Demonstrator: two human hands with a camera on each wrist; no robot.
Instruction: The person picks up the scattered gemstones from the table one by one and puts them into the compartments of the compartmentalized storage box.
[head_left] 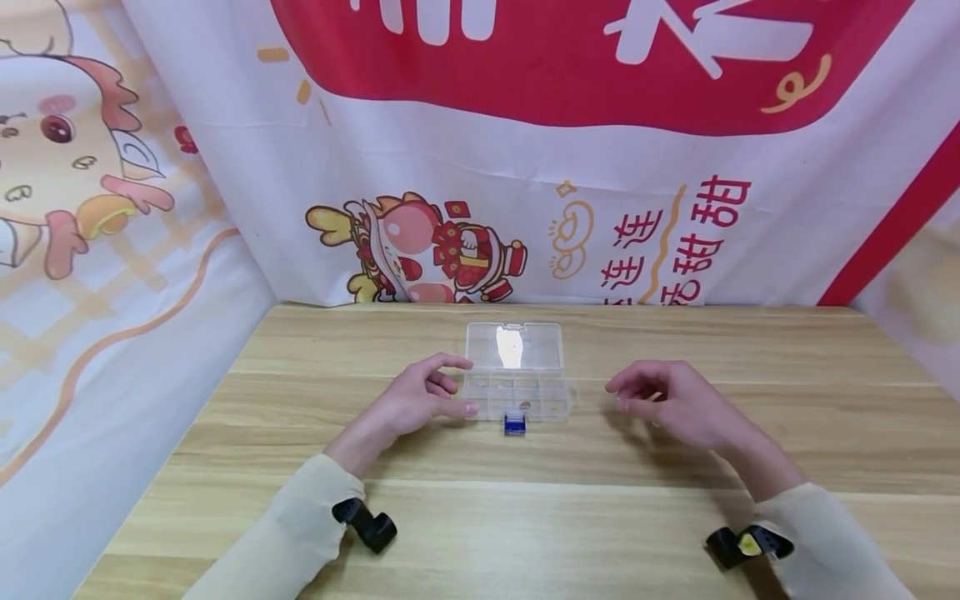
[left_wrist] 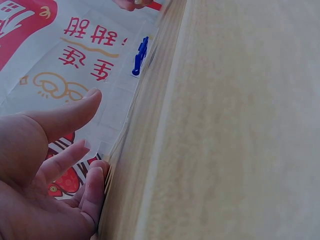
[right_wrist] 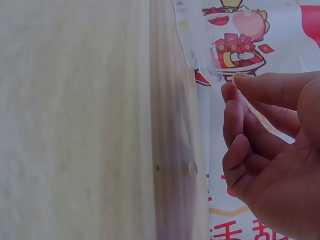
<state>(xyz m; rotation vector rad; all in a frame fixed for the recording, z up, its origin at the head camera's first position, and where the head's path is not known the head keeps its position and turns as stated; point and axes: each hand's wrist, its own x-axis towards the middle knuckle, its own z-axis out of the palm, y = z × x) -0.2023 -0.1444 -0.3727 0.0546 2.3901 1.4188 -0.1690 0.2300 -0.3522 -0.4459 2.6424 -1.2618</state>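
Observation:
A clear plastic compartment box (head_left: 480,408) lies on the table with its lid (head_left: 532,346) raised toward the back. A blue latch (head_left: 514,423) stands out at its front edge. My left hand (head_left: 423,396) is at the box's left side, thumb by the front corner and fingers spread near the hinge. To the right of the box, my right hand (head_left: 671,400) hovers above the table. Its thumb and index finger pinch a small pale piece (right_wrist: 234,80), mostly hidden by the fingertips. Several tiny pieces (head_left: 525,405) lie in the front compartments.
A small clear roundish piece (right_wrist: 193,167) lies on the wooden table (head_left: 525,533) below my right hand. Printed cloth (head_left: 262,167) hangs behind the table and along its left side. Each sleeve carries a black wrist camera (head_left: 367,527).

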